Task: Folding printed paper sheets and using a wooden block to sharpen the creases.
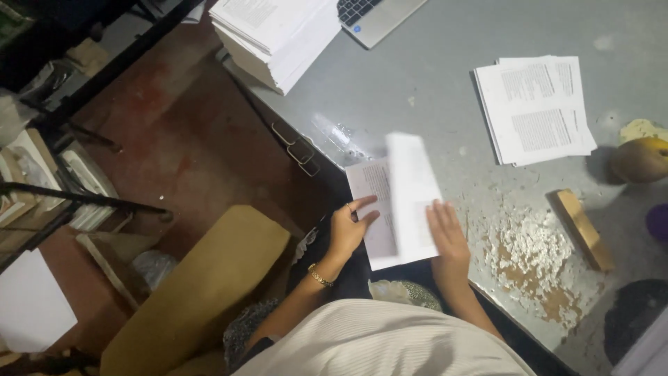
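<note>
A printed white sheet (400,202) lies at the near edge of the grey table (431,90), half folded, with its right half lifted and blurred. My left hand (348,226) presses its fingers on the sheet's left half; a ring and a gold bracelet show on that hand and wrist. My right hand (445,233) lies flat with fingers spread against the raised right half.
A stack of printed sheets (536,108) rests to the right, a thick paper pile (275,35) and a laptop corner (376,17) at the back. A wooden block (584,230), a yellowish fruit (640,159) and worn paint patches sit right. A brown envelope (202,285) lies lower left.
</note>
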